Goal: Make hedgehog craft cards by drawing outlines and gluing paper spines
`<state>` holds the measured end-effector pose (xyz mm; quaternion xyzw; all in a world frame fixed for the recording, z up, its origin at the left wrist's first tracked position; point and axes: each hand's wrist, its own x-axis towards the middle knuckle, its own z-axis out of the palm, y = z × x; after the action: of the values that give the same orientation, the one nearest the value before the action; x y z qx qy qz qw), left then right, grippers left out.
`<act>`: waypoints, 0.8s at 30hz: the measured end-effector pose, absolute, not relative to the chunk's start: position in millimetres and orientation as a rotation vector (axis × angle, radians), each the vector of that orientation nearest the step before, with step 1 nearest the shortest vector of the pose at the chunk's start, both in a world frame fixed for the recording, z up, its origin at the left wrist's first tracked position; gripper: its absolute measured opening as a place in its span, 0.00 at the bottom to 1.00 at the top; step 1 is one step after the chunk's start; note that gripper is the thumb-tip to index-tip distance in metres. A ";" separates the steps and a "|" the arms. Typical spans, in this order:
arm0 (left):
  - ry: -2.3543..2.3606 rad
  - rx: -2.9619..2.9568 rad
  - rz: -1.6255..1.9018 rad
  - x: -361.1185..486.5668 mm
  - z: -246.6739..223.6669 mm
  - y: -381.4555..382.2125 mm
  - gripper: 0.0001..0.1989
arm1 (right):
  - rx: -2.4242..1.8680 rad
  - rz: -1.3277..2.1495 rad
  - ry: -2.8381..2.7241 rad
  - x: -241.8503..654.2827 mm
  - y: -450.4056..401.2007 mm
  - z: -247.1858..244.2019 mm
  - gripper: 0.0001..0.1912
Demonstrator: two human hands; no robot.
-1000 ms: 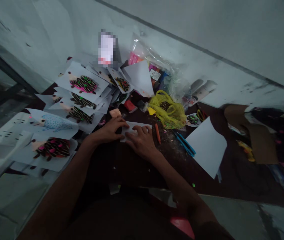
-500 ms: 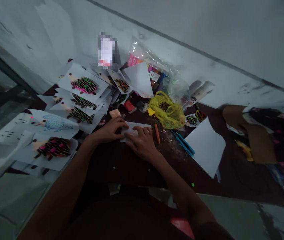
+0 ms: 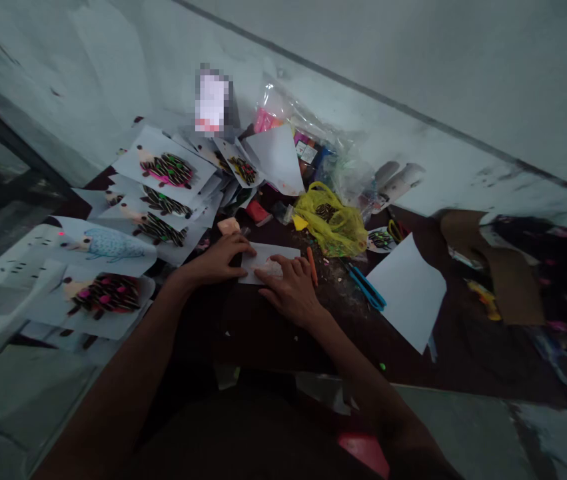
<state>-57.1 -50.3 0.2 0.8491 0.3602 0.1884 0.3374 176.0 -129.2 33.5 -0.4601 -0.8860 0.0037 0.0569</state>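
Note:
A small white paper (image 3: 263, 251) lies on the dark table in front of me. My left hand (image 3: 216, 260) rests at its left edge, thumb and fingers apart. On the paper is a thin peach-coloured patch (image 3: 270, 268) that looks like flattened clay. Its outline is partly hidden under my right hand (image 3: 293, 283), whose fingers are stretched out over it. Just right of those fingers lies an orange stick (image 3: 312, 267). Beyond my left fingertips sits a lump of peach clay (image 3: 228, 227).
Stacked sheets with clay hedgehogs (image 3: 168, 170) fill the left side. A yellow plastic bag (image 3: 333, 227), blue-handled scissors (image 3: 367, 288) and a large white sheet (image 3: 408, 293) lie to the right. Clear plastic packs (image 3: 308, 150) lean on the wall. Brown cardboard (image 3: 516, 280) is at the far right.
My right hand has shifted slightly right and toward me, uncovering more of the peach patch. My left hand stays at the paper's left edge.

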 end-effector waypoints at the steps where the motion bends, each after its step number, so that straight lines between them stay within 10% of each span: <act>1: 0.939 2.212 0.494 -57.1 -0.3 -50.4 0.19 | -1.389 0.010 -2.701 174.9 -129.3 33.6 0.21; 24: 0.971 2.214 0.504 -56.9 -3.4 -51.5 0.19 | -1.446 0.026 -2.690 160.4 -121.0 29.1 0.21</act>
<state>-56.9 -51.5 -3.4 0.8463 0.3714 0.1928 0.3297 160.4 -121.0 29.1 -0.4730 -0.8800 0.0085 0.0436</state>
